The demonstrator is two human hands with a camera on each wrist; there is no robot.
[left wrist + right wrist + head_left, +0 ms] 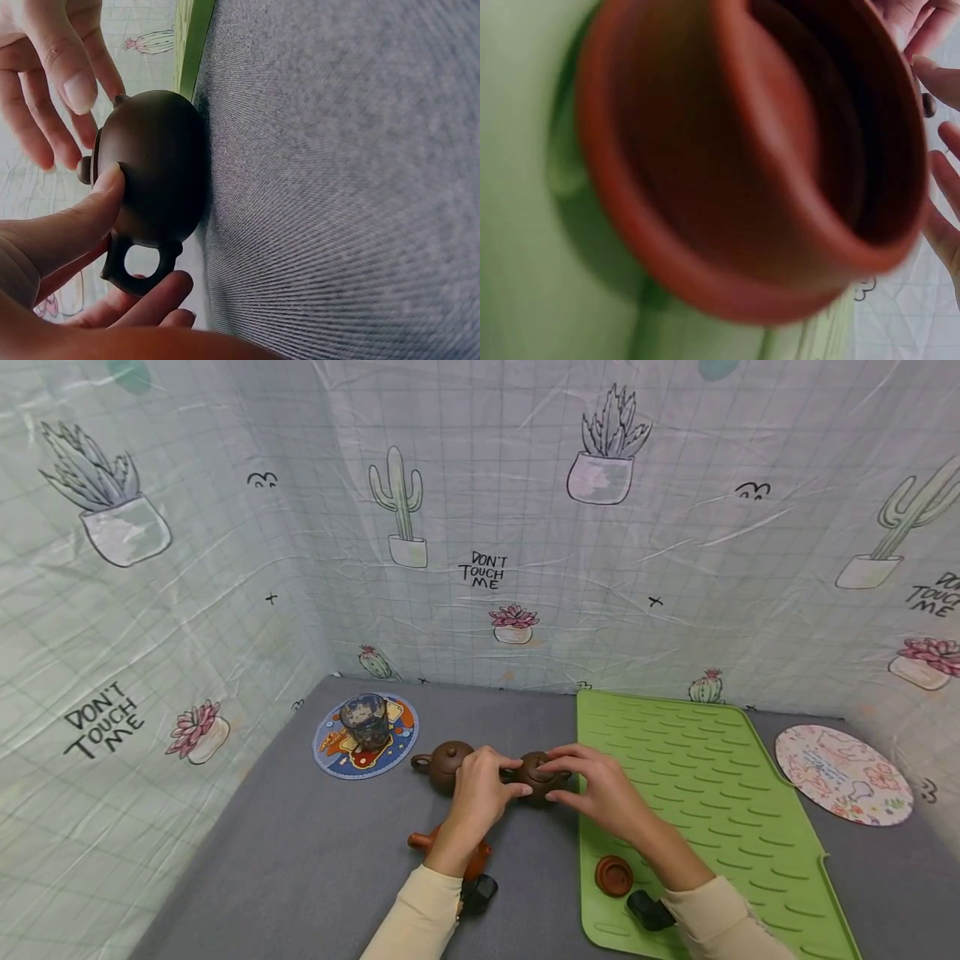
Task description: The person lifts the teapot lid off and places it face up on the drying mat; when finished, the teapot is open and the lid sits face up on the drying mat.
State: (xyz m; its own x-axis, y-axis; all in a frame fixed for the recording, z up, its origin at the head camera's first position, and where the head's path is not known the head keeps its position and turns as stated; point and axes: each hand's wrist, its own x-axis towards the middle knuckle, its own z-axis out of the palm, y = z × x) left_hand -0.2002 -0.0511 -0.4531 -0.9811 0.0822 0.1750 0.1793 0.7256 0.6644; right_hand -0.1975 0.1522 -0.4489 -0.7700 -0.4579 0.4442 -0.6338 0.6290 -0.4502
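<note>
A small dark brown teapot (pixel 154 165) stands on the grey cloth, its knobbed lid on top. My left hand (pixel 480 789) holds it from the handle side. In the left wrist view the left thumb presses the body near the lid, and the fingers lie around the handle (pixel 139 283). My right hand (pixel 600 785) is at the spout side, thumb and fingers spread loosely about the pot. A second dark brown teapot (pixel 444 767) stands just left of my left hand. Under the left forearm is an orange-red teapot (pixel 477 860), partly hidden.
A green ridged mat (pixel 690 793) lies at the right, bearing a reddish-brown lid (pixel 613 877), large in the right wrist view. On a blue patterned round mat (pixel 408 739) at the back left stands a dark glass (pixel 366 722). A pale floral mat (pixel 843 775) lies far right.
</note>
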